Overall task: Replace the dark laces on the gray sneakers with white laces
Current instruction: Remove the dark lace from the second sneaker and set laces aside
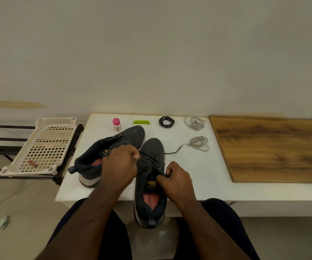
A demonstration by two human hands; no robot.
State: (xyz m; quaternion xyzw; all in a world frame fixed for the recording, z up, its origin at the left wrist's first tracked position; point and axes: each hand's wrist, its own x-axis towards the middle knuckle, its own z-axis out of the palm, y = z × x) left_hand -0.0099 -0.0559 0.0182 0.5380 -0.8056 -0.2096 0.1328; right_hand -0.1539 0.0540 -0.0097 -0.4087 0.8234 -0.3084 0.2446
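1. Near sneaker [150, 184] lies toe-away at the front edge of the white table [189, 175], heel overhanging toward the person. Its dark lace [152, 162] is partly threaded through the upper eyelets; one loose end trails on the table to the right of the toe.
2. Second sneaker [112, 147] lies just left, tipped on its side, touching or nearly touching the first. No lace is visible in its eyelets, though the left hand covers part of them.
3. Step in hand, as I judge it: pulling the dark lace out of the near sneaker. The white lacing has not begun.
4. Left hand [120, 166] is closed, fingertips pinching a strand of the lace at the shoe's left side.
5. Right hand [174, 178] is clenched at the tongue, thumb and fingers gripping lace or tongue edge; which, I cannot tell.
6. Next move likely calls for drawing the strand free eyelet by eyelet while the right hand steadies the shoe.
7. Farther back: two bundles of white laces [198, 143] at the right, a coiled dark lace [166, 121], a green piece [141, 122] and a pink-capped bottle [116, 124].
8. Beyond: a wooden board [273, 147] to the right, a cream perforated tray [46, 147] on a rack to the left.
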